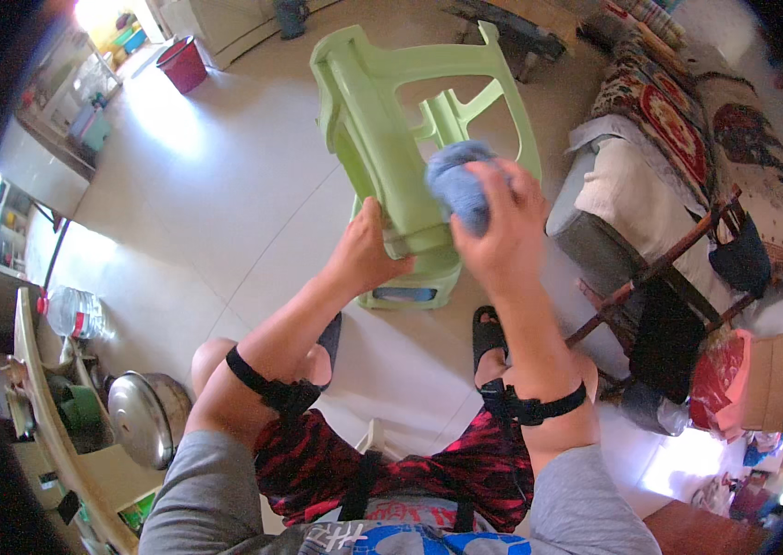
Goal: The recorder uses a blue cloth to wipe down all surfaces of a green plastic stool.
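Note:
A light green plastic stool (377, 132) lies tipped on its side in front of me, its legs and braces pointing away and to the right. My left hand (368, 253) grips its lower left edge, thumb on the near end. In my right hand (502, 222) is a bunched blue-grey cloth (461, 184), held against or just over the stool's right side; the exact contact is hidden. Below the stool's near end, another green plastic part with a slot (405, 295) shows; whether it belongs to the same piece I cannot tell.
A red bucket (182, 65) stands on the tiled floor at the upper left. At the left are a water bottle (76, 312) and a lidded metal pot (138, 416) by a shelf. A folding wooden frame (655, 267), a covered sofa (620, 173) and a cardboard box (770, 381) are at the right.

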Demonstrator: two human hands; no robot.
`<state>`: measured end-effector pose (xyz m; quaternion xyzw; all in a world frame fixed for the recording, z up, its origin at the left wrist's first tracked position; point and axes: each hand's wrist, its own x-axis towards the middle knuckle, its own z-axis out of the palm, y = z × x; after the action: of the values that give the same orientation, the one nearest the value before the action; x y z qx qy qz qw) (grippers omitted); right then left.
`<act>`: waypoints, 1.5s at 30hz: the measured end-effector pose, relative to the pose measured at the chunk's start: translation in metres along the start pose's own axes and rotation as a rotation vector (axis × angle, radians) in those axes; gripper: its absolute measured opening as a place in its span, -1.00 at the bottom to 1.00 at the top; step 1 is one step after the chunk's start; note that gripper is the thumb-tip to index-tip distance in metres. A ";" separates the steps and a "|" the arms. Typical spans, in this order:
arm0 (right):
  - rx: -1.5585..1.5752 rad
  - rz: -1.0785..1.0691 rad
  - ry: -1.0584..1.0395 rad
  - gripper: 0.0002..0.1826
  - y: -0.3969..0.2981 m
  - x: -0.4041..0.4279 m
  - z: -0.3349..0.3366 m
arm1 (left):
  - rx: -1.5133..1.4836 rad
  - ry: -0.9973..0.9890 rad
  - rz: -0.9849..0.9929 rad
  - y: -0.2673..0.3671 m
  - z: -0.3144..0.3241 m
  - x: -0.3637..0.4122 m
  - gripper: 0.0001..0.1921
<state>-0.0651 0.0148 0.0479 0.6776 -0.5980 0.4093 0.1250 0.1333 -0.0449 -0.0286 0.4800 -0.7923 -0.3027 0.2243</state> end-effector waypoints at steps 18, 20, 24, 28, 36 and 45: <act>-0.074 0.080 0.059 -0.37 0.031 0.009 0.002 | -0.135 0.097 0.051 -0.013 0.000 0.002 -0.17; -0.102 0.153 0.108 -0.40 0.047 0.008 0.003 | -0.127 0.101 0.018 -0.007 -0.002 0.001 -0.18; -0.043 0.124 0.065 -0.35 0.033 0.003 0.005 | -0.109 0.112 -0.002 -0.004 -0.003 -0.001 -0.19; 0.046 -0.016 -0.021 -0.33 -0.016 -0.007 0.004 | -0.183 0.107 0.025 -0.016 0.001 0.001 -0.18; 0.121 -0.047 -0.179 -0.31 -0.032 -0.007 -0.001 | -0.176 0.056 0.131 -0.024 -0.003 0.001 -0.08; -0.069 0.136 0.100 -0.40 0.046 0.011 -0.012 | -0.179 -0.074 -0.032 -0.007 -0.034 -0.010 -0.04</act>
<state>-0.1124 0.0036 0.0483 0.6094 -0.6497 0.4291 0.1499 0.1637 -0.0475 -0.0101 0.4593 -0.7620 -0.3933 0.2318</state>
